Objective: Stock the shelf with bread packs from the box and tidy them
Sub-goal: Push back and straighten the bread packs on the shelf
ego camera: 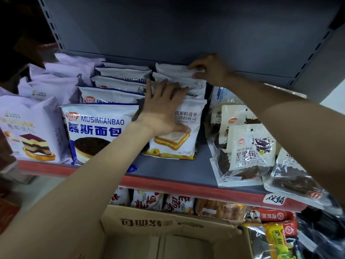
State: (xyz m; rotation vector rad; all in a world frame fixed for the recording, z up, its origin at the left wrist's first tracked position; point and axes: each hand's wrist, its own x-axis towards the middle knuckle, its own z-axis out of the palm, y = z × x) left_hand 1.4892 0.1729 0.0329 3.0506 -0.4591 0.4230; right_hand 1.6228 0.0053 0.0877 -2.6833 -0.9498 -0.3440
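Observation:
A row of white pineapple-toast bread packs [179, 135] stands upright in the middle of the grey shelf [168, 171]. My left hand [164, 107] lies flat with spread fingers against the front pack and the tops of those behind it. My right hand [207, 69] reaches to the back of the row and pinches the top edge of the rearmost pack [171, 69]. The cardboard box [168, 227] stands open below the shelf, its visible inside bare.
A row of blue-and-white mousse bread packs [97, 131] stands left of the toast row, with purple cake packs [31, 128] further left. Dark bread packs [248, 146] lie to the right. A lower shelf holds more packs [149, 200]. The shelf above [186, 25] hangs low.

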